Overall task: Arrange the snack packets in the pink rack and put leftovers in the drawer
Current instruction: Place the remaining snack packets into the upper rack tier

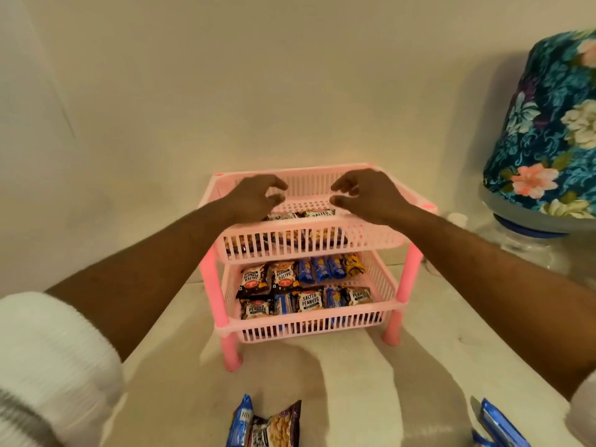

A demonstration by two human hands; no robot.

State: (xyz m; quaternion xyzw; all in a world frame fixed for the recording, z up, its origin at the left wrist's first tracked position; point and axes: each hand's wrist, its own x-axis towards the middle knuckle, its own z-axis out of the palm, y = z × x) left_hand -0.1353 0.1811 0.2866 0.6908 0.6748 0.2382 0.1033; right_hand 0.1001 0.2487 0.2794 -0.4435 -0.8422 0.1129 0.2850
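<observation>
A pale, whitish desk (338,382) stands against a plain cream wall (225,75). At the right sits a water jug (522,240) under a floral cover (554,124). The pink rack (309,324) stands on the desk, two trays high. Its lower tray holds packets (309,301) reading "SALTED PEANUTS" beside blue ones whose writing is too small to read; the upper tray holds more, one showing "SALTED". The left hand (254,196) and right hand (364,196) hover over the upper tray, fingers loosely curled, holding nothing. Leftover packets (267,427) lie at the desk's near edge, blue ones (500,427) at right.
</observation>
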